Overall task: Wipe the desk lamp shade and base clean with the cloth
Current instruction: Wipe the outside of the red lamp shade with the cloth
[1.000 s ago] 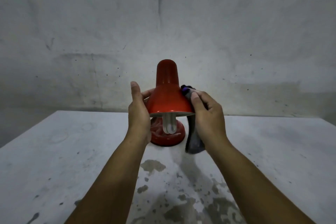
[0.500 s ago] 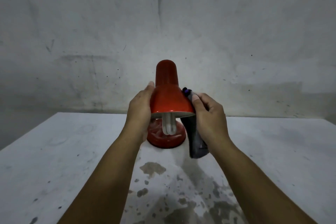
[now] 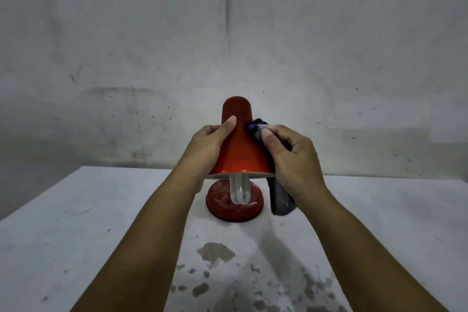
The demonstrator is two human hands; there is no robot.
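Both hands are sitting higher on the lamp than half a second ago: the left thumb is now lying up near the narrow neck of the shade rather than at the flare, and the cloth is bunched against the upper right side instead of down by the rim.

On the left, the left hand (image 3: 206, 145) is wrapping the left flank of the red lamp shade (image 3: 239, 149), thumb stretched up the front and the other fingers curling round the far side out of sight. It is gripping the shade and steadying it.

In the middle, the shade is pointing its open mouth down and towards the camera, with a white looped bulb (image 3: 239, 191) hanging out below the rim. Behind and under the bulb, the round red lamp base (image 3: 234, 206) is standing on the white table (image 3: 76, 223), roughly at the centre of the far half. Whatever is joining shade and base is hidden.

On the right, the right hand (image 3: 291, 157) is pinching a dark grey cloth (image 3: 279, 201) with a purple edge and pressing it against the right side of the shade, thumb on top of the fabric. The loose tail of the cloth is hanging down below the palm, just beside the base; whether it is touching the table cannot be told.

Grey patches are showing on the near part of the table, between the forearms.
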